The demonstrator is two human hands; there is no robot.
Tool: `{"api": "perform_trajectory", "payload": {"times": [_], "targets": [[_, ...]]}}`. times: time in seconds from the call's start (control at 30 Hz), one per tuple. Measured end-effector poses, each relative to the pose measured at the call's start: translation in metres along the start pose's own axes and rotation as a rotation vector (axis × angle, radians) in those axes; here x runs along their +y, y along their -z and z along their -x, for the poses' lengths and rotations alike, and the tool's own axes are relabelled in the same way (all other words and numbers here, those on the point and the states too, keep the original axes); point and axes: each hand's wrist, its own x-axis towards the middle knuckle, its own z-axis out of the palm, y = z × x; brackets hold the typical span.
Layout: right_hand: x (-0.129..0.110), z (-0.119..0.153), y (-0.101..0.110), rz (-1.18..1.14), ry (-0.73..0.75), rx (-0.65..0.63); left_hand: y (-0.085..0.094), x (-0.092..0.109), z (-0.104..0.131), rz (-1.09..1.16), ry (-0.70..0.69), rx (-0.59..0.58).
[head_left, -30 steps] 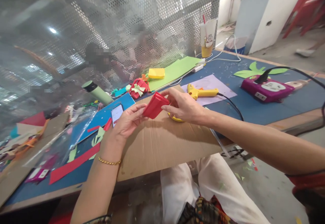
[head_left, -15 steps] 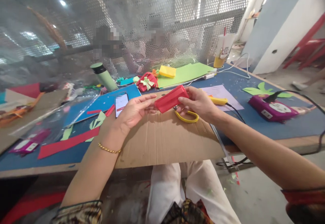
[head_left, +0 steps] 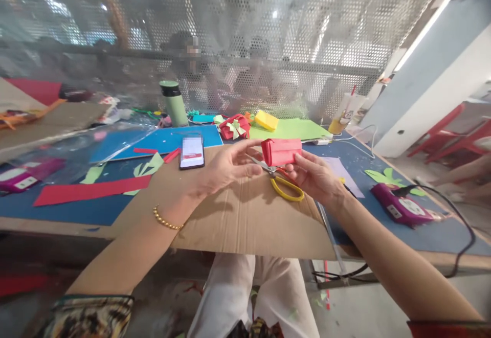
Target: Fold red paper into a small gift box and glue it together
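Observation:
My right hand (head_left: 316, 175) grips a small red folded box (head_left: 283, 153) by its right end, thumb on the front face. At the box's left end, my left hand (head_left: 235, 166) is open with thumb and fingers apart. Its fingertips reach up to the box's edge, and I cannot tell whether they touch it. Under the hands, scissors (head_left: 287, 188) with yellow handles lie on a cardboard sheet (head_left: 245, 225); their blades are partly hidden by the box.
A phone (head_left: 192, 153), red strips (head_left: 92, 190) and green cut-outs (head_left: 146, 174) lie to the left. Behind are a green bottle (head_left: 174, 104), a red piece with a green bow (head_left: 235, 127) and a yellow box (head_left: 266, 120). A purple power socket (head_left: 401, 204) with a cable sits right.
My right hand has turned the red box more level, its front face now toward me. My left hand has opened wider around its left end. The view has shifted.

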Motion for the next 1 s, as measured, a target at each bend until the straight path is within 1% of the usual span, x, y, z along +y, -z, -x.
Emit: {"api": "perform_trajectory", "payload": {"times": [0.03,0.1,0.2,0.33,0.43,0.5,0.53,0.57,0.63,0.67,0.73,0.8,0.9,1.0], "targets": [[0.001,0.0,-0.002,0.01,-0.006,-0.012,-0.004,-0.001,0.001,0.014,-0.005,-0.024],[0.002,0.001,-0.005,0.033,-0.024,-0.043,-0.01,-0.004,0.003,0.026,-0.023,-0.034],[0.004,0.003,-0.01,0.038,-0.065,-0.098,-0.018,-0.005,0.007,0.004,-0.071,-0.006],[0.007,0.004,-0.014,0.03,-0.124,-0.15,-0.022,-0.001,0.012,-0.152,-0.188,0.055],[0.011,0.004,-0.015,0.08,-0.124,-0.151,-0.021,-0.001,0.013,-0.384,-0.368,0.05],[0.013,0.004,-0.015,0.159,-0.119,-0.12,-0.02,-0.004,0.013,-0.586,-0.526,0.044],[0.014,0.004,-0.015,0.21,-0.107,-0.088,-0.019,-0.006,0.013,-0.686,-0.59,0.059],[0.014,0.004,-0.015,0.265,-0.084,-0.038,-0.018,-0.007,0.013,-0.779,-0.634,0.09],[0.012,0.005,-0.014,0.384,0.009,0.094,-0.015,-0.009,0.013,-0.938,-0.663,0.159],[0.01,0.006,-0.015,0.446,0.073,0.158,-0.014,-0.01,0.012,-1.005,-0.66,0.171],[0.008,0.009,-0.016,0.567,0.203,0.228,-0.012,-0.01,0.012,-1.105,-0.646,0.134],[0.006,0.014,-0.02,0.676,0.32,0.213,-0.01,-0.01,0.012,-1.153,-0.602,0.04],[0.007,0.02,-0.028,0.857,0.505,0.135,-0.01,-0.013,0.012,-1.173,-0.479,-0.094],[0.009,0.023,-0.032,1.07,0.694,0.064,-0.012,-0.018,0.013,-1.197,-0.422,-0.152]]}}
